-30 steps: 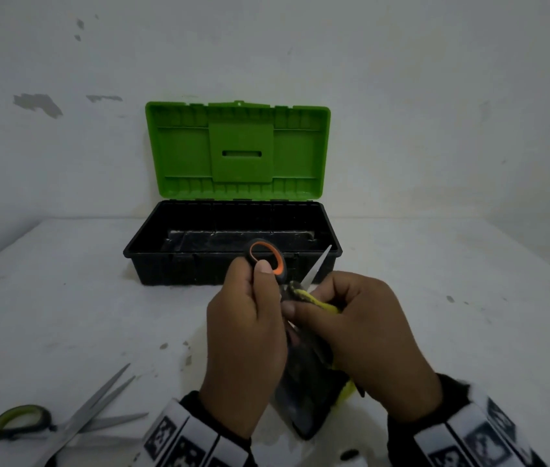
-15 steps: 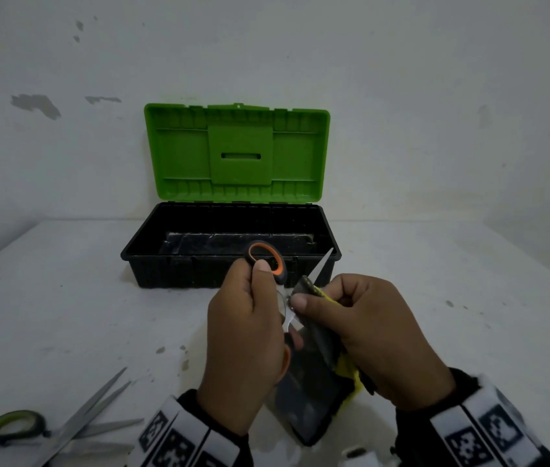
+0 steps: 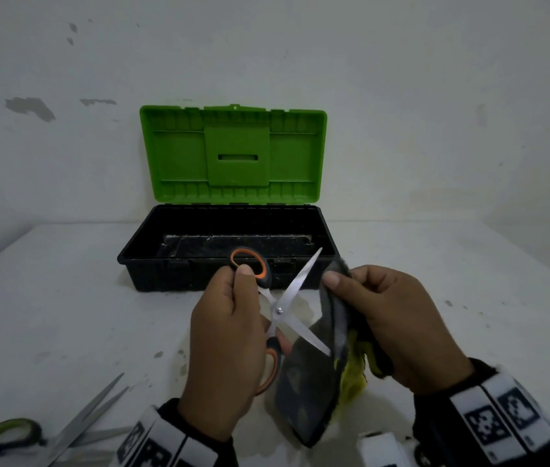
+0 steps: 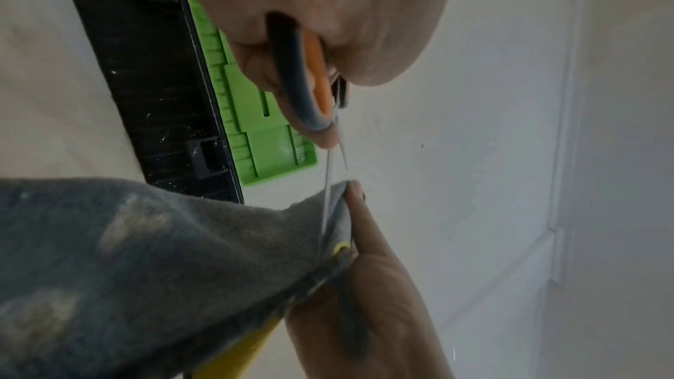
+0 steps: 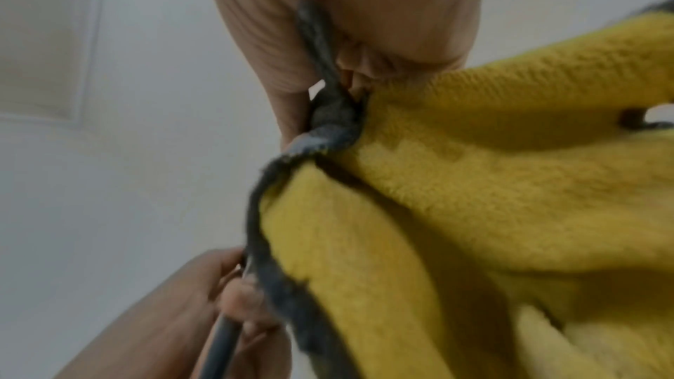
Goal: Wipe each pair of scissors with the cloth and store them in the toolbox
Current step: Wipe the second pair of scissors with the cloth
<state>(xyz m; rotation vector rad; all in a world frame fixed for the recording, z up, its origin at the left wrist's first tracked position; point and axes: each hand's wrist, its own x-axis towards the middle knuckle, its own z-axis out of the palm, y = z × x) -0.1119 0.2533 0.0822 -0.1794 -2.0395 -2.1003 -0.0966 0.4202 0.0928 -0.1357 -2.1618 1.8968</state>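
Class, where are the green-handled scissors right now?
Head view, bottom left: the green-handled scissors lie on the table, left of the left hand.

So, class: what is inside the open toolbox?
Its black toolbox interior shows only a dark, shiny floor; no scissors are visible there. The near wall, the orange scissors and left hand cover part of the floor.

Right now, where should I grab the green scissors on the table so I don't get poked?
Grab the green scissors by the handle loop, coming from the left. The blades lie open, pointing up and right, away from the loop. Judging by this, your fingers stay clear of them.
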